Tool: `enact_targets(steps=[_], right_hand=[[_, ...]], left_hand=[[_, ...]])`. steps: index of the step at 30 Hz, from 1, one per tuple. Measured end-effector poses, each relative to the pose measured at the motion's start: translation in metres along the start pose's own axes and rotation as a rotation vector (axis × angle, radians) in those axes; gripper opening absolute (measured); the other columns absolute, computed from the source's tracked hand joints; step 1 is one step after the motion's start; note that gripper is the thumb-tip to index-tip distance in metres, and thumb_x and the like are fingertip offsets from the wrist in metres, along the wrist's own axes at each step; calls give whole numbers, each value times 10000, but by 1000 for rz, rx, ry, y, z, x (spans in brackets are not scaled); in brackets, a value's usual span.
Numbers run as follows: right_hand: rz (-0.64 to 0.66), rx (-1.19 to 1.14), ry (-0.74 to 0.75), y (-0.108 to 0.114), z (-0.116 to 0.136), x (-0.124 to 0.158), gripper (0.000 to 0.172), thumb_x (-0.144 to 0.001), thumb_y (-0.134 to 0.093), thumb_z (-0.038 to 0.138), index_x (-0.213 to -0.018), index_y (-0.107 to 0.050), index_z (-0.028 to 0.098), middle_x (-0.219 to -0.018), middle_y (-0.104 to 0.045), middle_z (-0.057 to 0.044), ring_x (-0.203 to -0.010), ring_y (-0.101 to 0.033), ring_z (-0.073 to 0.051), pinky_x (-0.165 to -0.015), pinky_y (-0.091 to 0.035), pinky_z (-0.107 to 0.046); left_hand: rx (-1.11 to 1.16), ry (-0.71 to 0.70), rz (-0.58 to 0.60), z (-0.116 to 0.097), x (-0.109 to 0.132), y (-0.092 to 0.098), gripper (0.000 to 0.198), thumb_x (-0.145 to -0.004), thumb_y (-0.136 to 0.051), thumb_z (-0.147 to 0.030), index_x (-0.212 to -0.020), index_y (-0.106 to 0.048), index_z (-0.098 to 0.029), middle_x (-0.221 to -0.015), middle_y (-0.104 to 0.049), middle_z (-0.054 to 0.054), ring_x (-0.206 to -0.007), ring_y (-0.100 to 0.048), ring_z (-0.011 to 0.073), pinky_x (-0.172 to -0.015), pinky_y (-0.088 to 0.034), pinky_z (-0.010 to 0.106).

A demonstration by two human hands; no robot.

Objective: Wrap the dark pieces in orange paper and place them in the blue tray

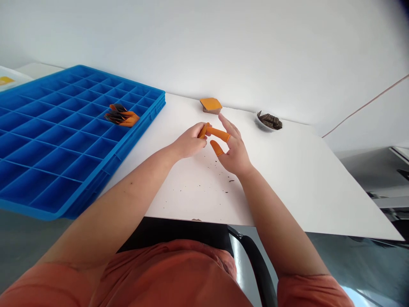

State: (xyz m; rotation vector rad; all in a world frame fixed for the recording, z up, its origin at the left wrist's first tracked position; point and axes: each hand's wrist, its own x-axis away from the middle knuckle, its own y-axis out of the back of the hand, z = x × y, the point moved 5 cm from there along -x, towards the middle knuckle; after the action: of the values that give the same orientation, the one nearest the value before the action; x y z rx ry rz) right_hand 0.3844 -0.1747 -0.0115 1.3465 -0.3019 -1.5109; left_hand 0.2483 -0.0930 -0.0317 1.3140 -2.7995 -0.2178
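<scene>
My left hand [191, 140] is closed on a small folded orange piece [203, 130], gripped between thumb and fingers above the table. Orange finger cots [219, 134] cover the index finger and thumb of my right hand [235, 149]. That hand's fingers are spread, and its index tip reaches to the folded orange piece; whether it presses on it I cannot tell. Beyond my hands lies a stack of orange sheets [211, 104] against the wall. To its right stands a pale bowl [262, 124] of dark brown, flat strips [271, 121].
A blue divided tray [79, 175] fills the left side; a bundle of orange and dark pieces [123, 116] sits in one of its right-hand compartments. Dark crumbs [231, 181] dot the white table [287, 183]. A white container [15, 76] shows at far left.
</scene>
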Motion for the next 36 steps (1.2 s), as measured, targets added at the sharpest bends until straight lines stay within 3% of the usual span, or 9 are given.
enact_targets(steps=[7, 15, 22, 30, 36], right_hand=[[-30, -31, -47, 3, -1, 0, 350, -1006, -543, 276, -1324, -677, 333, -1657, -450, -13, -1526, -438, -295, -1229, -421, -599], [-53, -191, -155, 2, 0, 1, 294, -991, -568, 277, -1246, -701, 341, -1606, -524, -1, -1487, -498, -260, -1237, -419, -581], [-75, -107, -110, 7, -1, -1, 240, -971, -536, 224, -1115, -707, 312, -1510, -598, -29, -1408, -554, -266, -1184, -464, -583], [5, -37, -74, 4, -5, 0, 253, -960, -493, 213, -1130, -649, 314, -1528, -535, -46, -1470, -460, -291, -1202, -422, -600], [29, -22, -66, 3, -9, 1, 255, -967, -505, 259, -1173, -646, 312, -1579, -478, -54, -1524, -390, -315, -1219, -399, -618]], left_hand=[[-22, 19, -1, -3, 1, 0, 442, -697, -523, -55, -1103, -578, -221, -1060, -550, 45, -1010, -529, 194, -789, -410, 339], [66, 52, 34, -3, 3, -3, 494, -660, -520, -48, -1120, -569, -222, -1136, -575, 49, -1027, -539, 190, -759, -397, 324], [-23, 38, 52, -5, 5, -4, 410, -653, -524, -53, -1019, -552, -234, -973, -509, 24, -819, -468, 163, -662, -334, 335], [-141, 22, 88, -5, 8, -6, 290, -650, -551, -64, -867, -465, -236, -837, -411, 11, -677, -369, 153, -606, -278, 345], [-296, 9, 122, -4, 11, -7, 333, -653, -553, -89, -946, -545, -247, -838, -430, 17, -698, -408, 176, -618, -304, 355]])
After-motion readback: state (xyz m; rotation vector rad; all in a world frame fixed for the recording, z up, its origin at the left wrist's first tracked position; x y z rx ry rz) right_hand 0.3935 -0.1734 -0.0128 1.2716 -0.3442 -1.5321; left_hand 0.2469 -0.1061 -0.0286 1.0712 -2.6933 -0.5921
